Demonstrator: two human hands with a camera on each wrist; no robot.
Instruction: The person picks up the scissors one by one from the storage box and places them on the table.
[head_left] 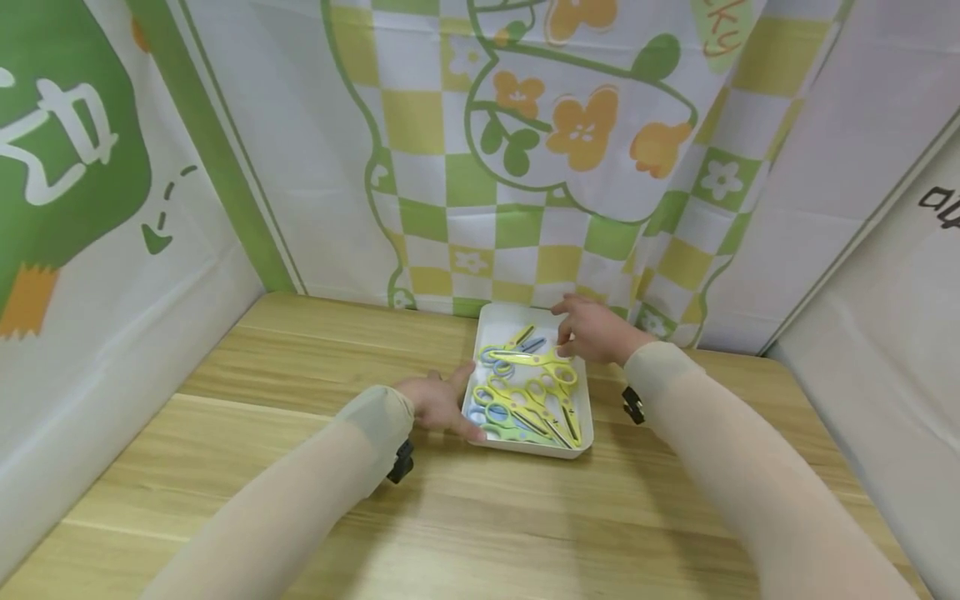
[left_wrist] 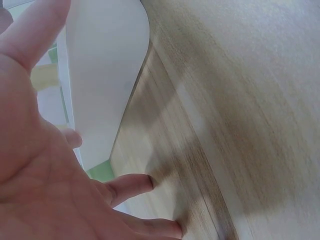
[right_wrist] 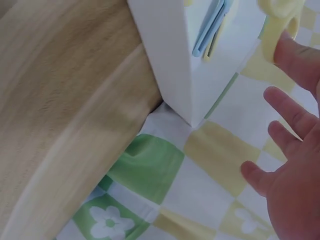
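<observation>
One pair of yellow scissors (head_left: 528, 359), crosswise over the white tray (head_left: 510, 317) with blades leftward, is pinched by the nearer right hand (head_left: 596, 332), the tray's left side touched by the spread left hand (head_left: 437, 402).

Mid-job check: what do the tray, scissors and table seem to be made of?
Tray: probably plastic, smooth and white; thin walls with a rounded corner suggest moulding.
Scissors: likely plastic handles, smooth and brightly coloured; grey strips on some blades may be metal.
Table: wood or wood-look laminate, low sheen; grain and plank lines show.
</observation>
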